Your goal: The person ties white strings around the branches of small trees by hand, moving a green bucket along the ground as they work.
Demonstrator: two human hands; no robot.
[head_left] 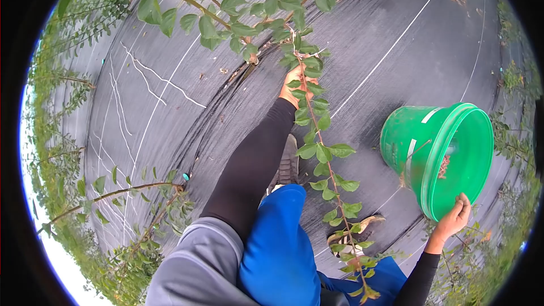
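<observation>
My left hand (294, 86) reaches up behind a long leafy shoot (321, 136), close to where white string (296, 52) is tied round the stem. Leaves cover part of its fingers, which look curled; what they hold is hidden. At the right, my right hand (453, 218) grips the rim of a green bucket (405, 136). The bucket is tilted, its mouth facing right, and some small reddish-brown bits (443, 167) lie inside it.
Black ground fabric (362, 51) with white lines covers the ground. Thicker leafy branches (198, 5) cross the top, and another branch (113, 194) juts in at left. Loose white strings (144, 73) lie at left. My shoes (288, 161) stand below the shoot.
</observation>
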